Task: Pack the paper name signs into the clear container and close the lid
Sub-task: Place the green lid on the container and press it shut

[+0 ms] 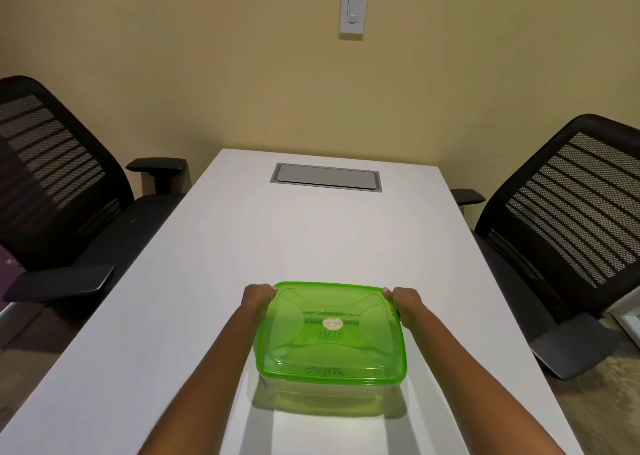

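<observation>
Small meeting room, tan wall, long white table (214, 281) with a grey cable hatch (326, 177) set into its far end. Black mesh chairs flank it, one on the left (59, 184), one on the right (568, 212).

Clear container (330, 390) sits on the table, well short of the hatch, close to the person. Green translucent lid (330, 330) lies on top of it. Through the lid, handwriting shows on the paper name signs (329, 352) inside: "BETA", and "ZEBRA" nearer the front edge.

Left hand (258, 297) curls over the lid's far left corner; right hand (405, 300) curls over the far right corner. Fingers closed around the rim on both sides, apparently pressing down. Whether fingertips hook under the rim: cannot tell.

Judgement: packing done, sealing in progress.

Risks:
- Pressure only at the far corners could leave the near edge unseated, so the lid lifts again.
- A sign standing too high may catch under the rim and crease.
- A hard push on the far side could slide the container along the smooth top.
</observation>
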The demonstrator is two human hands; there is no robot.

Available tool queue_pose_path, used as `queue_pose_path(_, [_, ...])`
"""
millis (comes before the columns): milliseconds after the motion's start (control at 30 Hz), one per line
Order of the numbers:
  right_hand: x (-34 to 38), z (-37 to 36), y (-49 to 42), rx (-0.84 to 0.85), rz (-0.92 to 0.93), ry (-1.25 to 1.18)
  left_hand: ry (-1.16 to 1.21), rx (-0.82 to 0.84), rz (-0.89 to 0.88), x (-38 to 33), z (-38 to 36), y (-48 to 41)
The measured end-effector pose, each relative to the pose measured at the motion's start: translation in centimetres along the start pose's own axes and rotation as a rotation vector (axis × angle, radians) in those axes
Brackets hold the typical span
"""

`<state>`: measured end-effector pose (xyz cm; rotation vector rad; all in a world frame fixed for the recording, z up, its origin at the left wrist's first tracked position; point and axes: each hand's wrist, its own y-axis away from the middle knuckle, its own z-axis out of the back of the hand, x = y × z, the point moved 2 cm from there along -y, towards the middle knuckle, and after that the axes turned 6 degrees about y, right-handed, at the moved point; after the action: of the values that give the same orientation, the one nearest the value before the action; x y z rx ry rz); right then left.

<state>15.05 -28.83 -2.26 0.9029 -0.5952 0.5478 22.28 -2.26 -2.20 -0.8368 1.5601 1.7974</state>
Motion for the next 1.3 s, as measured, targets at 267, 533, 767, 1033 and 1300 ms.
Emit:
queue_pose_path(267, [-0.1, 0.0, 2.1, -0.168, 0.129, 0.188, -0.496, -0.096, -0.288, 0.0, -0.1, 3.2])
queue_pose_path(533, [-1.2, -2.2, 7.1, -0.299, 0.459, 0.588, -1.112, -0.194, -0.647, 4.4, -0.7, 6.7])
queue_pose_path(767, [-3.4, -4.8, 10.6, -0.242, 0.569, 0.941, -1.301, -0.063, -0.742, 7.0, -1.0, 9.9])
queue_pose_path(1033, [-5.7, -6.9, 14.3, -0.174, 0.628, 1.008, -1.326, 0.007, -0.692, 9.3, -1.7, 13.4])
queue_pose_path(1300, [-7.4, -6.7, 16.1, -0.14, 0.619, 1.014, -1.21, -0.206, -0.997, 10.2, 0.0, 17.3])
